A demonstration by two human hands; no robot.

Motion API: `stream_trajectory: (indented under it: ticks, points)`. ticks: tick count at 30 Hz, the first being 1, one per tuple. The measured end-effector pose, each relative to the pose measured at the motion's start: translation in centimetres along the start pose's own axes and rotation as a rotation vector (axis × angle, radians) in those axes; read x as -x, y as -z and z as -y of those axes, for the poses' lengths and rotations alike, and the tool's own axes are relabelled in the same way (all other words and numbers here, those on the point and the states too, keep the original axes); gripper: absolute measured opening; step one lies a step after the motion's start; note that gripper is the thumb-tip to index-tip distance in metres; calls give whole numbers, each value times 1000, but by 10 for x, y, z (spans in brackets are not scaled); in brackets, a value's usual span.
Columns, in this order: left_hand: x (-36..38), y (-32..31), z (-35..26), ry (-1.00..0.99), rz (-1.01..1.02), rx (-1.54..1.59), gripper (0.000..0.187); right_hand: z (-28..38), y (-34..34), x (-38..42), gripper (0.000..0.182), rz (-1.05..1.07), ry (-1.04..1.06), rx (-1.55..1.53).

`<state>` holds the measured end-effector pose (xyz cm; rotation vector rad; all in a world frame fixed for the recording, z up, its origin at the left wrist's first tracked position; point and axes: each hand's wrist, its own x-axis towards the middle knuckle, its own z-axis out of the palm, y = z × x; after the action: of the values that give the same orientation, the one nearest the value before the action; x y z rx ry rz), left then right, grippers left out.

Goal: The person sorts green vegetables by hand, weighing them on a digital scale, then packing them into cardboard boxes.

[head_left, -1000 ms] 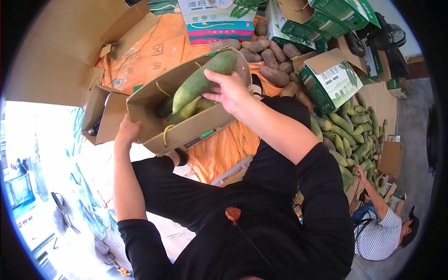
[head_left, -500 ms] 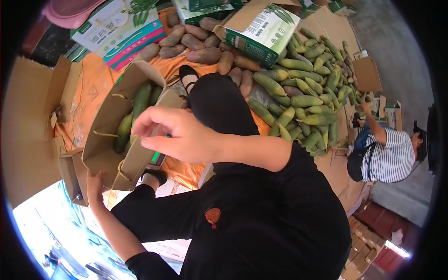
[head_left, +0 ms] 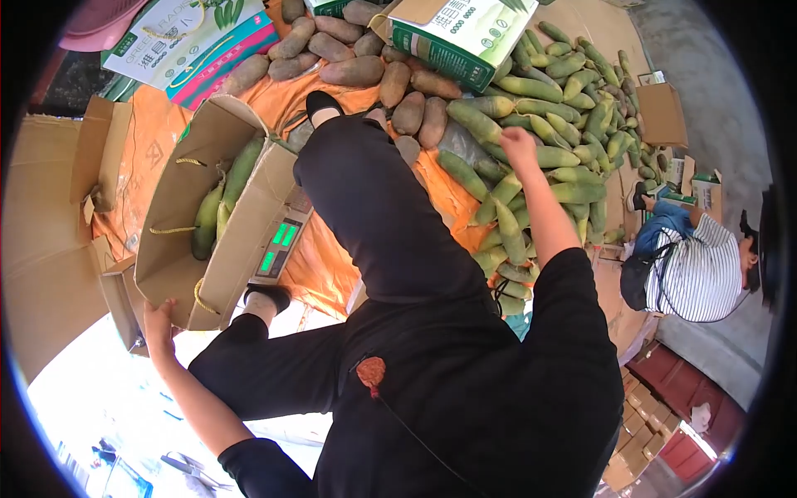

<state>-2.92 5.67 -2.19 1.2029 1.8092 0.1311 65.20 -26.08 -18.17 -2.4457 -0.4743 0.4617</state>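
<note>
At the near edge of an open cardboard box (head_left: 266,195), my left hand (head_left: 159,322) grips the rim with its fingers. Several green radishes (head_left: 207,217) lie inside that box, which has yellow rope handles. The box stands at a scale (head_left: 274,249) with lit green digits. My right hand (head_left: 520,151) is stretched to the pile of green radishes (head_left: 548,178). Its fingers are closed at the pointed end of one green radish (head_left: 475,123); part of the grip is hidden.
Brown, soil-coloured roots (head_left: 353,71) lie on an orange sheet (head_left: 307,286). A green-and-white printed carton (head_left: 461,46) stands behind the pile, with another printed box (head_left: 187,46) at upper left. A person in a striped shirt (head_left: 697,270) crouches at right.
My right hand has left the space above the box and swung right to the radish pile. The scale display now shows more fully. My left hand stays on the box rim.
</note>
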Motion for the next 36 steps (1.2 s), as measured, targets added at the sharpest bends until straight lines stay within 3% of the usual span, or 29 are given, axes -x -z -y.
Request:
stream_trajectory:
  ticks: [3, 6, 9, 13, 20, 23, 25, 29, 36]
  points:
    - [6, -5, -8, 3, -54, -2, 34, -66, -4, 29, 31, -1, -130, 103]
    - [5, -5, -5, 9, -69, 33, 37, -101, -1, 66, 47, 94, -153, 402]
    - [3, -4, -2, -26, -89, -8, 39, -99, 0, 97, 65, 337, -208, 665]
    - [3, -3, 1, -16, -115, -47, 41, -104, -4, 118, 66, 440, -380, 683]
    - [16, -9, -17, 28, -110, 40, 43, -103, -5, 120, 60, 456, -299, 779]
    - [16, -10, -16, 40, -96, 56, 43, -103, -4, 113, 65, 420, -140, 711]
    - [13, -6, -14, 57, -73, 49, 44, -108, -5, 95, 71, 352, -43, 443]
    - [20, -8, -20, 56, -83, 63, 44, -36, 0, 81, 72, 346, 77, 207]
    - [23, -7, -20, 48, -92, 84, 45, 150, 12, 65, 54, 284, 467, -285]
